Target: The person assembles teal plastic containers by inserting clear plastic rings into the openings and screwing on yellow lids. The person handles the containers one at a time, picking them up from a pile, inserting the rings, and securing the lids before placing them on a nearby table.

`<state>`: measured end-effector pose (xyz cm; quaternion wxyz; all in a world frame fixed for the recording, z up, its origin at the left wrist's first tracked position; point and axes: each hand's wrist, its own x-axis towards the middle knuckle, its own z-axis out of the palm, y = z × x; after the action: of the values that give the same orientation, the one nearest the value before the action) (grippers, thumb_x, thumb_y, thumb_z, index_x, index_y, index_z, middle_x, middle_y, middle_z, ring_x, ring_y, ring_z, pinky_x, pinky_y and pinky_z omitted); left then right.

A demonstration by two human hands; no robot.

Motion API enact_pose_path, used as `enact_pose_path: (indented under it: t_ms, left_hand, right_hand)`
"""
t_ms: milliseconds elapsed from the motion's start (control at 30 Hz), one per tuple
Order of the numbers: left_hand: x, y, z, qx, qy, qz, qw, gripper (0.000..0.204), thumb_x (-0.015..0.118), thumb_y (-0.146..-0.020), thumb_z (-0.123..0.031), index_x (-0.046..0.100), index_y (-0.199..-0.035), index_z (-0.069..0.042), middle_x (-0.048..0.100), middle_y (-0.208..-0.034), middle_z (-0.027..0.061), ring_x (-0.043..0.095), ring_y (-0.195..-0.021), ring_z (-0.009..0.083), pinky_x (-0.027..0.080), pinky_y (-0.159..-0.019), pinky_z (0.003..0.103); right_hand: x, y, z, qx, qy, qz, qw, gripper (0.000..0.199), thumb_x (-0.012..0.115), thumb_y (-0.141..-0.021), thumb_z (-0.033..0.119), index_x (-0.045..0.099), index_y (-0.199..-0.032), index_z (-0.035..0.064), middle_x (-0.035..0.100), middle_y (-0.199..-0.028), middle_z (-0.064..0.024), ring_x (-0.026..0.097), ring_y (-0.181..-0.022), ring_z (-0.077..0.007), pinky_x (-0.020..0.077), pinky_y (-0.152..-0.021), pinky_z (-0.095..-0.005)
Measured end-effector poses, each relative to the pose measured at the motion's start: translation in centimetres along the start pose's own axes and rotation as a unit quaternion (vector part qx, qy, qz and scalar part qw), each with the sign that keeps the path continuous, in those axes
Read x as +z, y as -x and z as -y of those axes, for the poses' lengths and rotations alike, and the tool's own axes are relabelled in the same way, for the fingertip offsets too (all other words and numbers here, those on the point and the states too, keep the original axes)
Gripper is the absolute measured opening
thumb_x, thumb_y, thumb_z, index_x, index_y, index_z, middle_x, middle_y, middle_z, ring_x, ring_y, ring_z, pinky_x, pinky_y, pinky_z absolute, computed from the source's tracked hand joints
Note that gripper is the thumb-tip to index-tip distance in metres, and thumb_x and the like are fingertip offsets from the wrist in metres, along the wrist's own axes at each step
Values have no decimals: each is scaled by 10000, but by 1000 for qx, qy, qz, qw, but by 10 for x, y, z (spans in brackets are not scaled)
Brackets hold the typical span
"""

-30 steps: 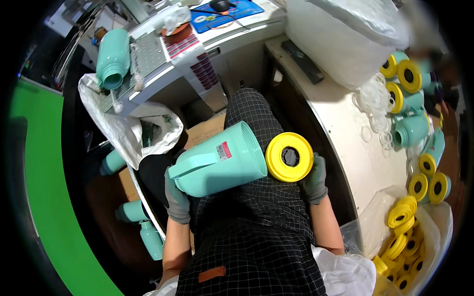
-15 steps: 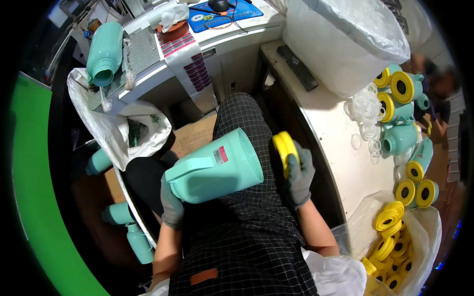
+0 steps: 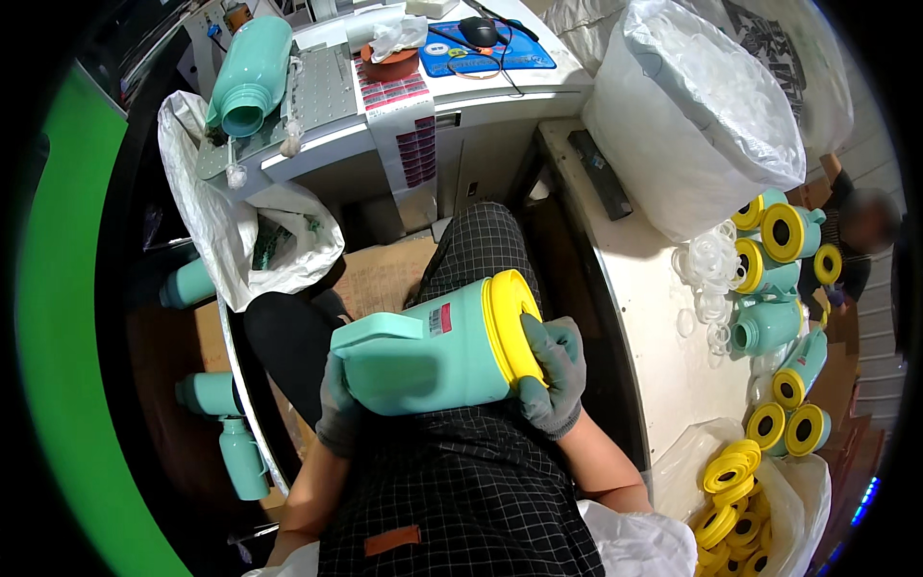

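A mint-green jug body point(image 3: 423, 361) with a side handle and a small red-and-white label lies on its side above my lap. My gloved left hand point(image 3: 338, 404) is closed around its narrower left end. At the wide right end sits a yellow ring-shaped cap point(image 3: 510, 327), pressed against the rim. My gloved right hand point(image 3: 553, 377) grips this cap, thumb and fingers on its outer side. Whether the cap's thread has caught cannot be seen.
On the right-hand bench point(image 3: 635, 288) are clear rings point(image 3: 710, 274), several mint jugs with yellow bases point(image 3: 784, 233) and a bag of yellow caps point(image 3: 731, 471). A white sack point(image 3: 692, 125) stands behind. Another jug point(image 3: 252, 77) lies at the upper left. A person point(image 3: 856, 231) is at far right.
My right hand has brought the yellow cap leftward onto the jug's open wide end, where the two now touch. The left hand keeps its hold. The whole view has shifted slightly.
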<state>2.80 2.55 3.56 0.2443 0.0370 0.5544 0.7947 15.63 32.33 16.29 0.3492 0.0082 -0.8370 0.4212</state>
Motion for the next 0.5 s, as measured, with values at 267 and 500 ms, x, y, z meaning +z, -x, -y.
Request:
enact_pose_path:
  t_ms: [267,500]
  left_hand:
    - [25,2,-46,123,-147,-76,978,318,450,-1116,-261,587,-1273,-21,642,-1195,76,615,-1086,150,506,-947,313]
    - [73,3,-103,242,-357,-92,897,410,406,-1083,-292,505,-1307,38,521,-1254,114,549,-1133,206,454,-1014,347]
  right_hand:
    - [7,4,11,123,-24,-63,990,498,570,-1001,304,614,-1381,-14,592,-1102,-135,570,-963,-240,491,-866,-347]
    - [2,8,-12,294,-168,-136,931,541,475,-1078,373,571,-1394,-56,676,-1220,-105,635,-1105,-188,496,-972,-325]
